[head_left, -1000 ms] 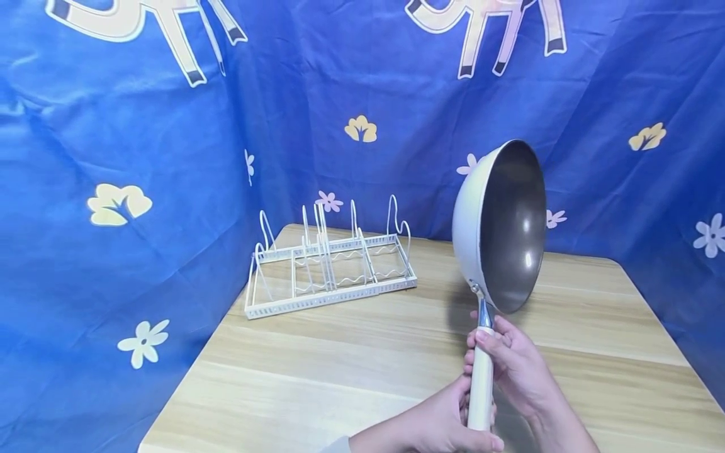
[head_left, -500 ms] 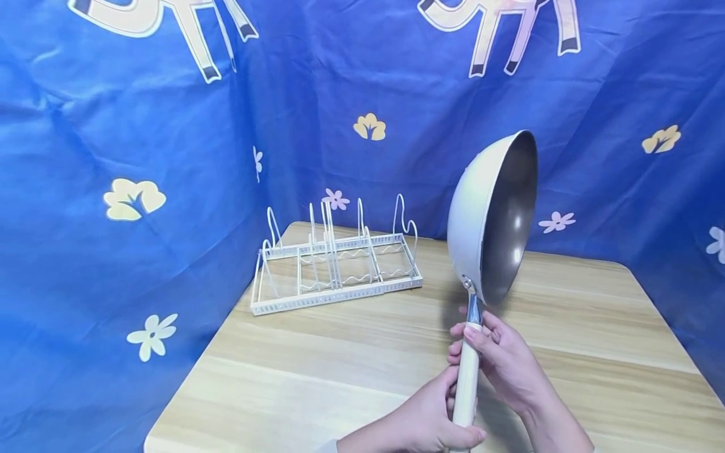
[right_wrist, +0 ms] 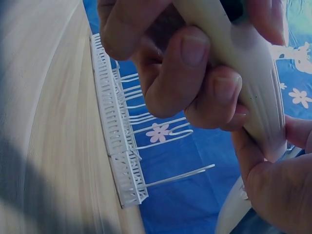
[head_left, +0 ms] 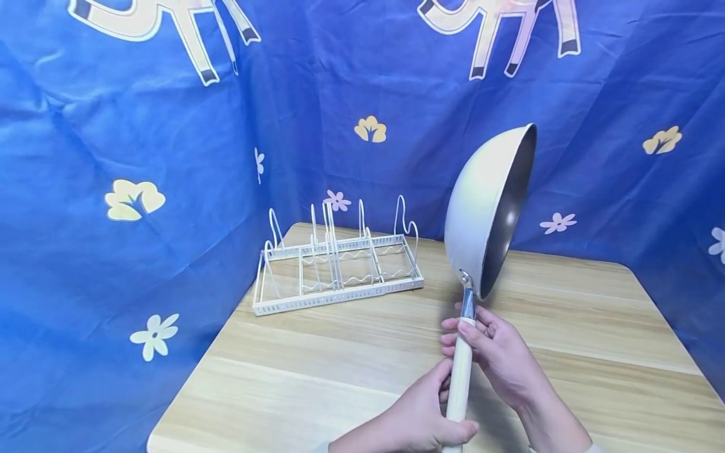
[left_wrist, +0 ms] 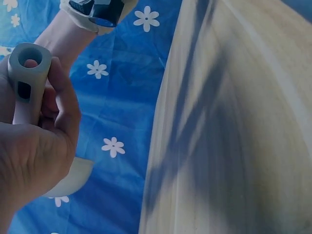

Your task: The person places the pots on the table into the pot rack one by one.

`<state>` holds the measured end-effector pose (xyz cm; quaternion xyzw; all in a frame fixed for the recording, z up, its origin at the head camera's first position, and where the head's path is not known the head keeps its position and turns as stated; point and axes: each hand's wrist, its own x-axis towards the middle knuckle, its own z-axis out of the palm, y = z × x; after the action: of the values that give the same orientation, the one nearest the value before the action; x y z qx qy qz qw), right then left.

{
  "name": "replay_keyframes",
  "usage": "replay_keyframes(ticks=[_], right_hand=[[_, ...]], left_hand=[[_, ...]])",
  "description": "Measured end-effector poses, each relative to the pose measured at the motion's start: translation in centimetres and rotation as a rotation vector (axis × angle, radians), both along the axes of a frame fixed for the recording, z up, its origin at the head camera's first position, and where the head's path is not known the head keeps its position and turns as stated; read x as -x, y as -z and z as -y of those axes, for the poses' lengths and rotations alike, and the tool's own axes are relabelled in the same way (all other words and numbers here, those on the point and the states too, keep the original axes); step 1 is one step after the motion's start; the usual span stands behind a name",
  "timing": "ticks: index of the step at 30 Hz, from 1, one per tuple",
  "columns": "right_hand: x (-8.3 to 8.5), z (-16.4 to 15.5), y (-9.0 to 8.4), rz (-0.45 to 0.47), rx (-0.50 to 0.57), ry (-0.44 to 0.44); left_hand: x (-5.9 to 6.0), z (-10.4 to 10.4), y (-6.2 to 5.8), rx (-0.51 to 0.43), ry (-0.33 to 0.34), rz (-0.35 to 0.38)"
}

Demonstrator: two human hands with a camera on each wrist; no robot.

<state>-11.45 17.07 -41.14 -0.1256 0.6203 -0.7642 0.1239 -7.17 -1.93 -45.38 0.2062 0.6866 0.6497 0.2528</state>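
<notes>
In the head view a deep wok (head_left: 481, 201), white outside and dark inside, is held up on its edge above the table. Its bowl points away, and the pale handle (head_left: 460, 377) comes down toward the front. My left hand (head_left: 419, 409) grips the handle's lower part. Higher up, near the metal neck (head_left: 467, 305), my right hand (head_left: 504, 358) holds the handle with thumb and fingers. The left wrist view shows the handle's end (left_wrist: 29, 73) with a hole in it. In the right wrist view, left-hand fingers (right_wrist: 180, 73) curl round the handle.
A white wire rack (head_left: 351, 294) with upright loops stands on the wooden table (head_left: 317, 358), left of the wok. Blue patterned curtains (head_left: 170, 264) hang around the table's left, back and right sides.
The wok has turned about its handle, showing more white outside and less dark inside. It has moved slightly left with both hands. The head view has shifted a little.
</notes>
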Motion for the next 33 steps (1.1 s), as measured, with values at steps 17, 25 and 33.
replay_keyframes(ticks=[17, 25, 33], right_hand=[[1.7, 0.0, -0.2, -0.196, 0.231, -0.298], [2.9, -0.2, -0.4, -0.183, 0.3, -0.42], [4.0, 0.0, 0.4, -0.167, 0.377, -0.535]], left_hand=[[0.0, 0.3, -0.4, 0.096, -0.079, -0.186], [0.1, 0.6, -1.2, -0.025, -0.044, -0.055], [0.0, 0.6, -1.2, 0.017, -0.099, -0.164]])
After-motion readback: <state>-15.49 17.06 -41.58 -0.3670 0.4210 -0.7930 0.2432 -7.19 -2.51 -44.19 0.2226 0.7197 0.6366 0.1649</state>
